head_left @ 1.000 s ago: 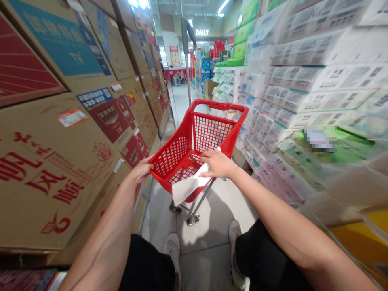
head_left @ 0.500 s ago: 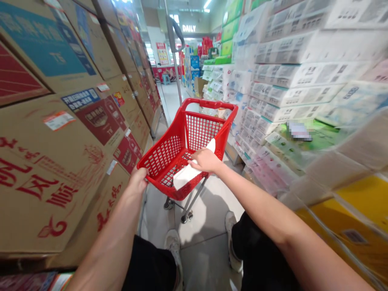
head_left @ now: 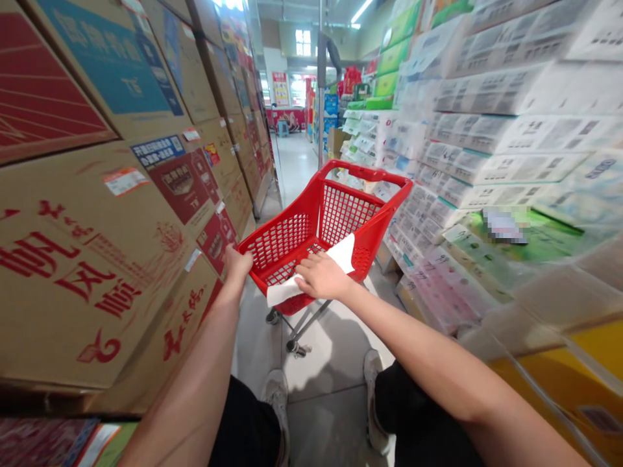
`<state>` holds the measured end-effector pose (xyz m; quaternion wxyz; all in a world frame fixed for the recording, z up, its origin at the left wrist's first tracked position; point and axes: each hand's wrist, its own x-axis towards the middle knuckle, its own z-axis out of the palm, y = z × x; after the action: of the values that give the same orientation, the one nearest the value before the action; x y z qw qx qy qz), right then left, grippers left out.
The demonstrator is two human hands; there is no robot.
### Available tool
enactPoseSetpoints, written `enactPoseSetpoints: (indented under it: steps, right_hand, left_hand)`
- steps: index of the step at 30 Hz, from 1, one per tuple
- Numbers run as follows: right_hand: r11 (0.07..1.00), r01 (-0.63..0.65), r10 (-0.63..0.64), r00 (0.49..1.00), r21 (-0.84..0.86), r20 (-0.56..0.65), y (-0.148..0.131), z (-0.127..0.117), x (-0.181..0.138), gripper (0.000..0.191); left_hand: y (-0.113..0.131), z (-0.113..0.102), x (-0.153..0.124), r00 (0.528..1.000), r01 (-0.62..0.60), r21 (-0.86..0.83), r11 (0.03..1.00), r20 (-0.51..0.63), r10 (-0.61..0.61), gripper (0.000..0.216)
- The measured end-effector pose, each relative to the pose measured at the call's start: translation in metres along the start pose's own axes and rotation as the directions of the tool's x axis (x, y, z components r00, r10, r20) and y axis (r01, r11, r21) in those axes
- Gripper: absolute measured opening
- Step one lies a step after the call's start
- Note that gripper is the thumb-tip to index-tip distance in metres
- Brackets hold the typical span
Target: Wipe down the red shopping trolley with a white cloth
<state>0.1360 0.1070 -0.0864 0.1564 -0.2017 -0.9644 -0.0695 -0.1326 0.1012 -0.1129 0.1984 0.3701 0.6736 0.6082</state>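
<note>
A red plastic shopping cart (head_left: 392,188) with a lattice basket stands tilted across the aisle, its grey metal legs and casters showing below. My left hand (head_left: 237,264) is closed on the basket's near left corner, fingers over the rim. A limp white wiping cloth (head_left: 344,251) lies along the near rim; whether it is fabric or paper I cannot tell. Over its middle, my right hand (head_left: 322,275) presses it against the rim with curled fingers. The cloth's ends stick out on both sides of that hand. Part of the basket floor is hidden behind the hand and cloth.
Stacked cardboard cartons (head_left: 63,259) wall in the left side. Wrapped white packs (head_left: 487,143) and a green pack (head_left: 549,227) are piled at the right. A metal pole (head_left: 321,97) rises behind the cart. My shoes (head_left: 276,392) stand on the tiled floor (head_left: 326,421).
My right hand has slid the white cloth along the near rim, and the cloth hangs differently over it. Cart and both hands appear further right as the view shifted. My left hand keeps the corner.
</note>
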Motion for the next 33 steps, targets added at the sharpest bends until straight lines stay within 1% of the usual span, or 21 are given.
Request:
enactPoseSetpoints:
  steps: [1,2,3,4,5,6,7,8,9,11,12,13,14,15,17,22,24,26,28,30,33]
  right_hand:
    - [1.000,0.029,-0.029,1.000,0.002,0.002,0.000,0.001,0.000,0.045]
    - [0.999,0.050,-0.050,0.999,0.003,0.010,0.003,0.000,-0.001,0.046]
    - [0.998,0.062,-0.062,0.998,0.003,0.019,0.008,-0.001,-0.003,0.046]
    - [0.998,0.063,-0.063,0.998,0.002,0.026,0.015,-0.004,-0.005,0.045]
    - [0.999,0.051,-0.051,0.998,0.001,0.027,0.024,-0.007,-0.009,0.043]
    - [1.000,0.031,-0.031,0.999,0.000,0.023,0.033,-0.011,-0.014,0.041]
    - [1.000,0.008,-0.008,1.000,0.001,0.019,0.042,-0.014,-0.019,0.038]
    - [1.000,-0.014,0.014,1.000,0.006,0.016,0.051,-0.018,-0.024,0.035]
    - [0.999,-0.033,0.033,0.999,0.013,0.012,0.060,-0.021,-0.029,0.031]
    - [0.997,-0.064,0.065,0.998,0.038,-0.010,0.074,-0.025,-0.038,0.025]
    - [0.996,-0.074,0.076,0.997,0.059,-0.029,0.080,-0.026,-0.042,0.024]
    - [0.993,-0.084,0.088,0.995,0.083,-0.051,0.084,-0.027,-0.044,0.025]
    - [0.990,-0.092,0.101,0.992,0.110,-0.073,0.087,-0.026,-0.045,0.026]
    - [0.985,-0.100,0.114,0.989,0.138,-0.093,0.089,-0.025,-0.046,0.028]
    - [0.977,-0.110,0.133,0.984,0.184,-0.118,0.090,-0.023,-0.044,0.032]
    - [0.970,-0.079,0.119,0.979,0.228,-0.166,0.087,-0.021,-0.041,0.031]
    - [0.967,-0.076,0.125,0.973,0.242,-0.195,0.085,-0.025,-0.039,0.029]
    - [0.966,-0.103,0.159,0.960,0.238,-0.231,0.082,-0.029,-0.035,0.028]
    - [0.966,-0.174,0.223,0.938,0.193,-0.267,0.079,-0.032,-0.028,0.030]
    - [0.952,-0.287,0.305,0.911,0.105,-0.278,0.076,-0.032,-0.020,0.034]
    - [0.880,-0.470,0.452,0.872,-0.064,-0.189,0.070,-0.024,-0.009,0.044]
  left_hand:
    - [0.004,0.002,-0.002,0.997,-0.055,0.081,0.995,-0.053,0.060,0.074]
    - [0.008,0.004,-0.006,0.986,-0.133,0.188,0.973,-0.079,0.150,0.072]
    - [0.012,0.006,-0.012,0.967,-0.233,0.290,0.928,-0.030,0.252,0.065]
    - [0.016,0.009,-0.020,0.941,-0.336,0.338,0.879,0.092,0.325,0.055]
    - [0.019,0.012,-0.028,0.901,-0.420,0.326,0.847,0.259,0.348,0.046]
    - [0.022,0.015,-0.038,0.866,-0.452,0.303,0.839,0.374,0.332,0.040]
    - [0.025,0.017,-0.047,0.851,-0.441,0.303,0.845,0.440,0.286,0.037]
    - [0.027,0.019,-0.056,0.846,-0.420,0.350,0.837,0.486,0.221,0.035]
    - [0.030,0.020,-0.063,0.839,-0.419,0.447,0.790,0.522,0.150,0.035]
    - [0.035,0.021,-0.072,0.834,-0.454,0.613,0.646,0.547,0.068,0.041]
    - [0.037,0.020,-0.074,0.828,-0.480,0.664,0.574,0.559,0.046,0.045]
    - [0.040,0.020,-0.074,0.820,-0.505,0.689,0.520,0.571,0.039,0.050]
    - [0.041,0.019,-0.073,0.811,-0.524,0.697,0.489,0.583,0.038,0.053]
    - [0.042,0.019,-0.070,0.806,-0.536,0.699,0.474,0.590,0.042,0.055]
    - [0.041,0.017,-0.062,0.802,-0.549,0.688,0.474,0.593,0.068,0.058]
    - [0.035,0.011,-0.042,0.821,-0.538,0.680,0.498,0.556,0.127,0.058]
    - [0.037,0.012,-0.043,0.840,-0.520,0.696,0.495,0.521,0.150,0.058]
    - [0.039,0.015,-0.050,0.858,-0.497,0.715,0.492,0.489,0.156,0.059]
    - [0.042,0.023,-0.062,0.857,-0.496,0.718,0.489,0.496,0.141,0.058]
    - [0.045,0.031,-0.074,0.827,-0.538,0.696,0.474,0.544,0.141,0.056]
    - [0.046,0.040,-0.083,0.797,-0.588,0.682,0.436,0.580,0.168,0.049]
